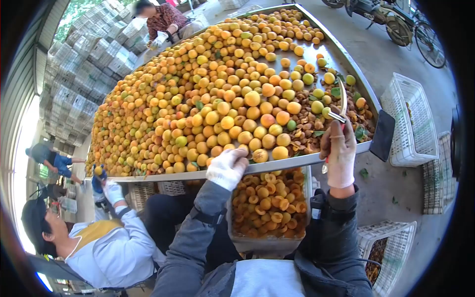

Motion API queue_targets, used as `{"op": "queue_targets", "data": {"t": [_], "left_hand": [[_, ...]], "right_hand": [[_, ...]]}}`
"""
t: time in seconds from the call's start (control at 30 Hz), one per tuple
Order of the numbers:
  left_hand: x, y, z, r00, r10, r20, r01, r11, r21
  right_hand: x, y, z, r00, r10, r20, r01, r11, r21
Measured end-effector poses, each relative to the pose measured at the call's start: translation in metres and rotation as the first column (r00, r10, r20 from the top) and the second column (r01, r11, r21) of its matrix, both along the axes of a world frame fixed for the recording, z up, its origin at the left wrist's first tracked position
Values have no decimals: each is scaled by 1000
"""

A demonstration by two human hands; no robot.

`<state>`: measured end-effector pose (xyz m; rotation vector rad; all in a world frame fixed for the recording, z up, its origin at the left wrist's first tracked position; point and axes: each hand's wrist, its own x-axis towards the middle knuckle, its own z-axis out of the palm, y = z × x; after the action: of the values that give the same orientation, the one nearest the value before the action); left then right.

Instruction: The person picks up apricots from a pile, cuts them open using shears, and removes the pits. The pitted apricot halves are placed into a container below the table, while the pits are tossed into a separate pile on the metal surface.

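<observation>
My left hand (226, 167), in a white glove with bare fingertips, is at the near rim of the metal table (292, 162), its fingers curled beside the nearest apricots (260, 155). Whether a fruit is inside those fingers is hidden. In my right hand (341, 156), also gloved, is a metal hand tool (336, 117) with a slim shaft and a bit of red at the handle. It points up over a heap of brown pits and scraps (307, 129). Below the rim, between my arms, a bin (264, 242) holds split apricot halves (271, 205).
A white crate (409, 119) stands right of the table, with stacked crates (437, 178) and another crate (388, 247) nearer. A dark flat panel (382, 136) juts from the table corner. A co-worker (106, 242) sits close on my left; another person (166, 22) works across the table.
</observation>
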<state>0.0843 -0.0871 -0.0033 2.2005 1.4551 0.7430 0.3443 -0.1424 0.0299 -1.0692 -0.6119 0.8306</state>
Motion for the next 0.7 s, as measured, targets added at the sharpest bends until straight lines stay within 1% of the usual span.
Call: {"op": "queue_targets", "data": {"t": [0.03, 0.1, 0.17, 0.2, 0.27, 0.3, 0.33, 0.37, 0.43, 0.47, 0.5, 0.57, 0.63, 0.67, 0.7], "left_hand": [[14, 3, -3, 997, -70, 9, 70, 997, -14], [43, 13, -12, 994, -97, 42, 94, 994, 61], [74, 29, -2, 993, -97, -60, 101, 993, 61], [85, 38, -5, 995, -80, -51, 84, 993, 79], [100, 64, -15, 961, -75, -266, 86, 996, 31], [107, 73, -17, 923, -64, -380, 77, 997, 18], [115, 82, -18, 839, -94, -536, 73, 995, -61], [119, 86, -20, 838, -106, -535, 88, 994, -58], [122, 93, -20, 769, -97, -632, 65, 995, -73], [124, 103, -17, 747, -176, -641, 65, 979, -193], [125, 105, -12, 724, -198, -661, 52, 971, -234], [123, 107, -14, 657, -257, -709, 117, 964, -241], [116, 99, -14, 649, -252, -718, 161, 968, -195], [115, 92, -8, 683, -235, -692, 181, 972, -152], [115, 82, -2, 729, -177, -662, 221, 975, -18]], "right_hand": [[-3, 1, 6, 1000, -20, -23, 20, 1000, -3], [-2, 6, 0, 1000, 12, 1, -12, 999, 34], [-6, 7, 3, 1000, 1, -17, -2, 1000, -29], [-6, 8, 2, 1000, 14, -14, -14, 1000, -23], [-6, 10, 3, 999, -5, -44, 4, 999, -34], [-5, 11, 2, 998, -14, -58, 12, 999, -39], [-3, 10, 1, 999, -7, -52, 5, 999, -34], [-1, 9, 1, 998, 15, -63, -16, 1000, -25], [-1, 7, 5, 997, 7, -80, -11, 999, -44], [0, 6, 6, 997, 24, -78, -27, 999, -40], [1, 5, 5, 994, 29, -106, -33, 999, -36], [4, 3, 7, 993, 31, -118, -34, 999, -27], [7, -1, 8, 991, 25, -130, -27, 999, -17], [10, -2, 9, 990, 22, -136, -24, 1000, -11], [12, -3, 10, 991, 12, -136, -13, 1000, -4]]}}
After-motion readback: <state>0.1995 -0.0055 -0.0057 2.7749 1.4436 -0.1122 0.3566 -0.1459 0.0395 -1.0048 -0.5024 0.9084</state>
